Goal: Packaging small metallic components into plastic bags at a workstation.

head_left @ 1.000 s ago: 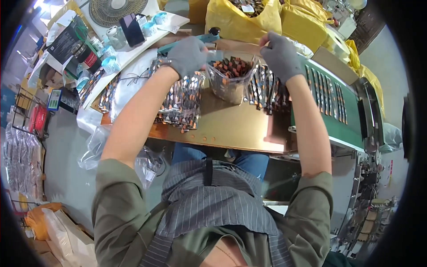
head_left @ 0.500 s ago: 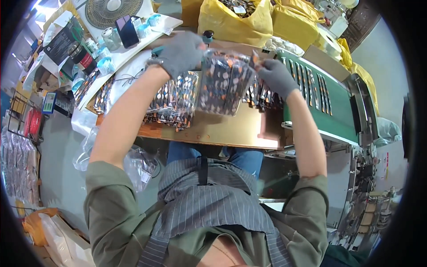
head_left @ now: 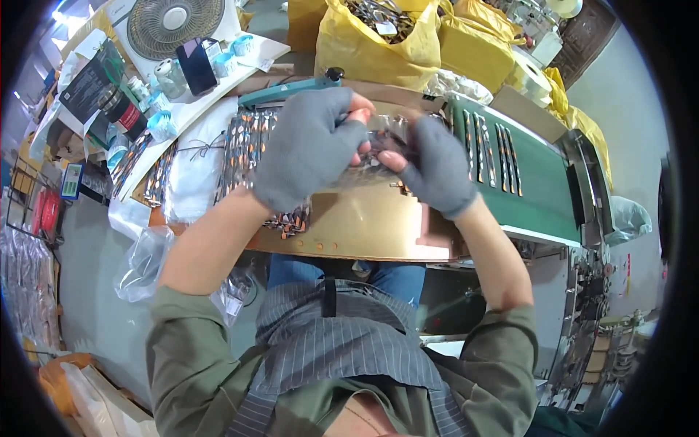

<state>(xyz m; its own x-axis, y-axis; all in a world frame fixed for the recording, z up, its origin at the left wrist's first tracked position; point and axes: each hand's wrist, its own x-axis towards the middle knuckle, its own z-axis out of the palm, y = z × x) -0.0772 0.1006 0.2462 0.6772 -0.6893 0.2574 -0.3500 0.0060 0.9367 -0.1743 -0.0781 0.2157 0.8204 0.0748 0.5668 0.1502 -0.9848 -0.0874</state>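
My left hand and my right hand, both in grey gloves with bare fingertips, are close together above the table. Between them is a clear plastic bag of dark strips with an orange and white pattern. The fingers of both hands pinch the bag, which is blurred and mostly hidden behind them. Under and beside my left forearm lie bagged packs of the same strips. More loose strips are partly covered by my right hand.
A tan tabletop lies before me. At right, a green conveyor belt carries several strips. A teal bar-shaped tool and yellow sacks are at the back. On the left are a white shelf, a phone and a fan.
The bag of strips hung spread out between my hands before. Now my hands have come together nearer to me, with the bag bunched between them.
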